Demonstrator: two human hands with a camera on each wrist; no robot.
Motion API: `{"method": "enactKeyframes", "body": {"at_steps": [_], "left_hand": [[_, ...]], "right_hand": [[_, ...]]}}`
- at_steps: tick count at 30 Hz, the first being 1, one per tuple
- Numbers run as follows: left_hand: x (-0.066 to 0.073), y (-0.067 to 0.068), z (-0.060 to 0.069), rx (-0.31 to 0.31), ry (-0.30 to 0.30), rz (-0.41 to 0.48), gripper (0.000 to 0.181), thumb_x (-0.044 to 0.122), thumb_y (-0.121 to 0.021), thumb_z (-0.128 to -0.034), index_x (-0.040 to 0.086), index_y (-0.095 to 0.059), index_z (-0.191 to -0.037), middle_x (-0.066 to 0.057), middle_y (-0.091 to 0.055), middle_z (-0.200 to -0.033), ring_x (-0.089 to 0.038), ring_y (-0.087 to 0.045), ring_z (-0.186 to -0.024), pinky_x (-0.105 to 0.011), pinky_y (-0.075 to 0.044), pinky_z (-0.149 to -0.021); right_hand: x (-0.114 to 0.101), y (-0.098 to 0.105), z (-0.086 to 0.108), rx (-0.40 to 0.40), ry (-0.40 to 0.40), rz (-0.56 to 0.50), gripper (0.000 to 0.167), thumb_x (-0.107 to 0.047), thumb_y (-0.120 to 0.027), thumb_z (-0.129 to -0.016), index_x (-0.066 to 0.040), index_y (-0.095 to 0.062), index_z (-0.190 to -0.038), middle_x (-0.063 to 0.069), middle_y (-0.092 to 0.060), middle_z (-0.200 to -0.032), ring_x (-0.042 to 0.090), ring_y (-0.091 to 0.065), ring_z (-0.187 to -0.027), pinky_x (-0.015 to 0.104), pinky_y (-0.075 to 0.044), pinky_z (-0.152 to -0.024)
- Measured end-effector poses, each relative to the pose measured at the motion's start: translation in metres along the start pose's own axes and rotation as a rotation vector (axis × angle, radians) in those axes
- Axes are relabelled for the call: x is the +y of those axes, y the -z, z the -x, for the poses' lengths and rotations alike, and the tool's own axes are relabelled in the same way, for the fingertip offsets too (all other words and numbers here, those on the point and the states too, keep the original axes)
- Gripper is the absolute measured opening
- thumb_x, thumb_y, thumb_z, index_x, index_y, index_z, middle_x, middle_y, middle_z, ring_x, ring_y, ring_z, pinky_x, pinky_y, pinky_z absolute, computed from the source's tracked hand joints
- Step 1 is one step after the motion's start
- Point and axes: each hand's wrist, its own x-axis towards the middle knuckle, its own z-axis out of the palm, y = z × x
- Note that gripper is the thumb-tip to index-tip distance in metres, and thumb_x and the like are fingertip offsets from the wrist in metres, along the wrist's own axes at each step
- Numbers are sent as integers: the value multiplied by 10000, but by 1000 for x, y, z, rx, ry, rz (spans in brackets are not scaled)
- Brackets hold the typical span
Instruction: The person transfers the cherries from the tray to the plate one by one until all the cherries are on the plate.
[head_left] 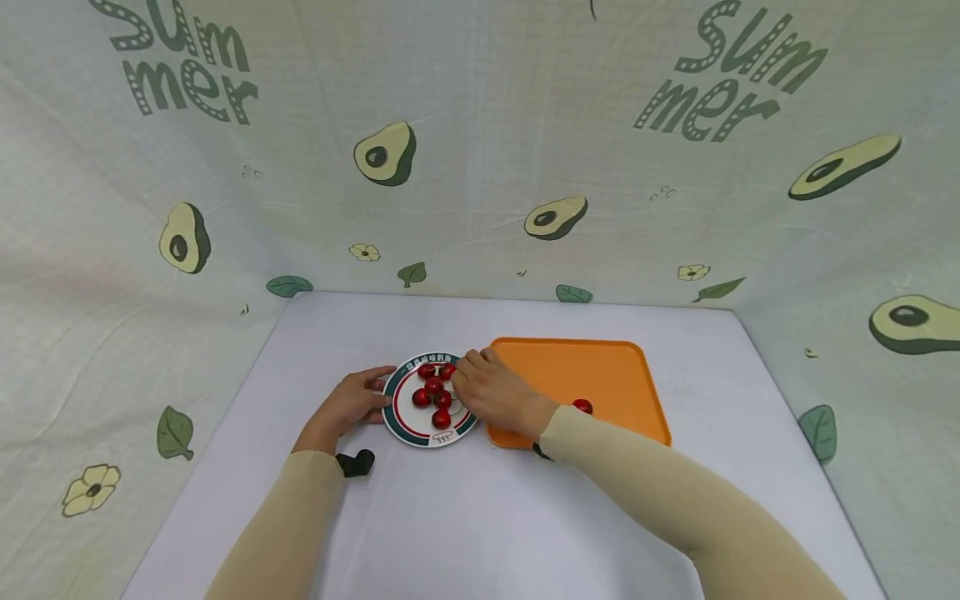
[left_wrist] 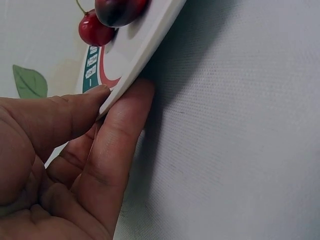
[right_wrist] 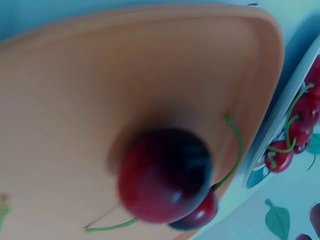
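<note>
A white plate (head_left: 406,410) with a green-patterned border and a red ring holds several red cherries (head_left: 434,386). My left hand (head_left: 352,402) pinches its left rim, thumb on top and fingers beneath, as the left wrist view (left_wrist: 95,145) shows. My right hand (head_left: 491,392) is over the plate's right rim and the tray's left edge, palm down. Its fingertips are mostly hidden, so whether they hold a cherry cannot be told. On the orange tray (head_left: 585,367) lies a cherry (head_left: 582,406); the right wrist view shows a large dark-red cherry (right_wrist: 165,175) and another behind it.
Both stand on a white-covered table (head_left: 465,517). A patterned cloth (head_left: 480,167) with avocados and leaves hangs at the back and sides. A small black device (head_left: 356,463) sits by the left wrist. The right forearm (head_left: 645,483) crosses over the tray's front edge.
</note>
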Motion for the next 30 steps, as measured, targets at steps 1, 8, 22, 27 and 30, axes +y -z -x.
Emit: {"method": "enactKeyframes", "body": {"at_steps": [1, 8, 22, 27, 30], "left_hand": [[0, 0, 0, 1, 1, 2, 699, -25, -702, -960, 201, -492, -1588, -183, -478, -1357, -192, -643, -848, -291, -641, -713], [-1, 1, 0, 2, -5, 8, 696, -20, -703, -962, 202, -492, -1587, -186, -493, -1345, -190, -651, -833, -295, -642, -712], [-1, 0, 0, 14, -2, 11, 672, 5, -708, -971, 214, -508, -1578, -172, -497, -1303, -191, -652, -830, -295, -644, -719], [-1, 0, 1, 19, 2, 17, 668, 4, -707, -971, 215, -513, -1574, -173, -506, -1298, -200, -651, -839, -296, -645, -729], [-1, 0, 2, 11, -4, 24, 671, -3, -705, -972, 205, -506, -1578, -182, -512, -1298, -199, -652, -840, -295, -646, -729]], "right_hand": [[-2, 0, -2, -9, 10, 15, 188, -257, -535, -1100, -94, -629, -1108, 38, -592, -1028, 239, -509, -1009, 349, -453, -925], [-12, -3, -9, -46, 63, 70, 209, -288, -620, -1061, -116, -652, -1176, 35, -635, -1123, 227, -526, -1073, 330, -462, -913], [-18, -11, -14, -31, 72, 59, 171, -259, -581, -1091, -123, -646, -1170, 18, -611, -1083, 225, -500, -1049, 316, -450, -914], [-19, -12, -15, -23, 56, 31, 193, -285, -553, -1101, -124, -646, -1152, 19, -603, -1079, 221, -492, -1034, 309, -435, -884], [-20, -14, -15, -11, 44, 16, 220, -323, -539, -1106, -129, -641, -1126, 20, -598, -1076, 221, -498, -1030, 310, -440, -871]]}}
